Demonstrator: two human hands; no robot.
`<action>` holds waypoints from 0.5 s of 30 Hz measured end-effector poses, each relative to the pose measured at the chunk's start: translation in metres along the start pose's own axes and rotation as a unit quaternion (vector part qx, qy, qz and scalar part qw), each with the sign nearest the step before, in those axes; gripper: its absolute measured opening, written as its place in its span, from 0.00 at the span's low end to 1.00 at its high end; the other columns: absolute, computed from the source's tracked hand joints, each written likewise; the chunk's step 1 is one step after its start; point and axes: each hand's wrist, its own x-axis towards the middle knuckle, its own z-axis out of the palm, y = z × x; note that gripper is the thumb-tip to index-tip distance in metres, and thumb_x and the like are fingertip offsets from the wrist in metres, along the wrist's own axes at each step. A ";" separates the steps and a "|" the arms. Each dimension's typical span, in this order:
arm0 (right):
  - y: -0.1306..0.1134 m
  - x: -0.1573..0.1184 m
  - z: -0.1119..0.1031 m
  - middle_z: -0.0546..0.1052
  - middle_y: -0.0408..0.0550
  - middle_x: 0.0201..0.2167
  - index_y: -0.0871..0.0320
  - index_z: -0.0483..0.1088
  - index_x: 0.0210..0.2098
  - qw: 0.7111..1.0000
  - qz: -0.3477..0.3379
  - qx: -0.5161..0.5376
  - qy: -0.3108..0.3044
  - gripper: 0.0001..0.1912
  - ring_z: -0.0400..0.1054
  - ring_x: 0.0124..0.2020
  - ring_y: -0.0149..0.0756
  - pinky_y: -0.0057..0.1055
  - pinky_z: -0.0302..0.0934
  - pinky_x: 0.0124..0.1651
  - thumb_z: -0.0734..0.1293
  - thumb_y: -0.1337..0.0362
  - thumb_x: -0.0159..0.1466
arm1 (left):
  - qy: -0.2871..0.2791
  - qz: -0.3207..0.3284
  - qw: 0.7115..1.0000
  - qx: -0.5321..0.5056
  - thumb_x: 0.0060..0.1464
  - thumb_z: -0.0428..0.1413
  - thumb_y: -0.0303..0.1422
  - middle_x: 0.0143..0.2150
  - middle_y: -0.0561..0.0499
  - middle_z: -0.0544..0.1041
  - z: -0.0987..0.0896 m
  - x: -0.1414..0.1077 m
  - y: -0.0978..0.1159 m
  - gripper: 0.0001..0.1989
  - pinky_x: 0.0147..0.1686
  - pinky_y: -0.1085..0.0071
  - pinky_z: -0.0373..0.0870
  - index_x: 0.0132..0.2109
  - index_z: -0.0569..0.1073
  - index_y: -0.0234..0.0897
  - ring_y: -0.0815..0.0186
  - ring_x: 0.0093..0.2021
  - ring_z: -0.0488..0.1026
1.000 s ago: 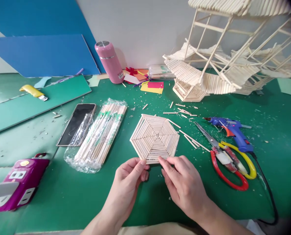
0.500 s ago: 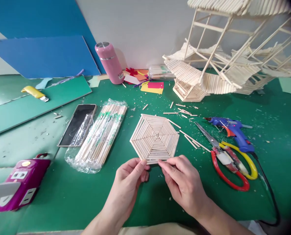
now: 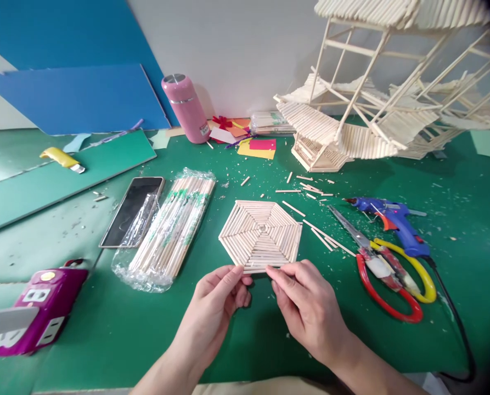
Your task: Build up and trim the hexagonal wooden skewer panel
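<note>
The hexagonal stick panel (image 3: 261, 244) has tipped, its far edge now lower in the head view and the whole shape looking flatter than a second ago. A short stick piece (image 3: 262, 195), mostly hidden before, now shows clear beyond that edge. The pink flask (image 3: 186, 112) and yellow cutter (image 3: 59, 157) appear slightly lower and farther right.

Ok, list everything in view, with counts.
hexagon: 1, pale wood, centre
stick structure: 1, pale wood, back right
stick packs: 2, pale, centre-left and back
stick pieces: many, pale, mostly beyond hexagon
glue gun: 1, blue, right
scissors: 1, red-yellow, right
phone: 1, black, left
flask: 1, pink, back
cutter: 1, yellow, left
boards: 3, blue and green, left
paper: several, mixed, back
box: 1, purple, near left
table: 1, green, beneath
left hand: 1, bare, on hexagon
right hand: 1, bare, on hexagon
</note>
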 end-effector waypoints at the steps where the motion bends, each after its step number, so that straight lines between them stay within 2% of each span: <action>1: 0.000 0.000 0.000 0.70 0.52 0.35 0.62 0.66 0.51 1.000 0.000 0.000 0.000 0.19 0.60 0.33 0.37 0.36 0.60 0.34 0.60 0.74 0.61 | 0.004 -0.001 1.000 -0.006 0.51 0.57 0.35 0.25 0.51 0.71 0.000 0.000 0.000 0.11 0.26 0.73 0.62 0.27 0.73 0.30 0.75 0.21 0.61; 15: 0.001 0.004 -0.001 0.70 0.51 0.35 0.60 0.66 0.51 1.000 0.018 0.018 -0.019 0.18 0.62 0.34 0.38 0.37 0.61 0.35 0.60 0.73 0.62 | 0.002 -0.015 0.999 0.039 0.50 0.58 0.37 0.25 0.52 0.70 0.001 0.005 0.003 0.13 0.24 0.74 0.62 0.28 0.72 0.30 0.75 0.21 0.63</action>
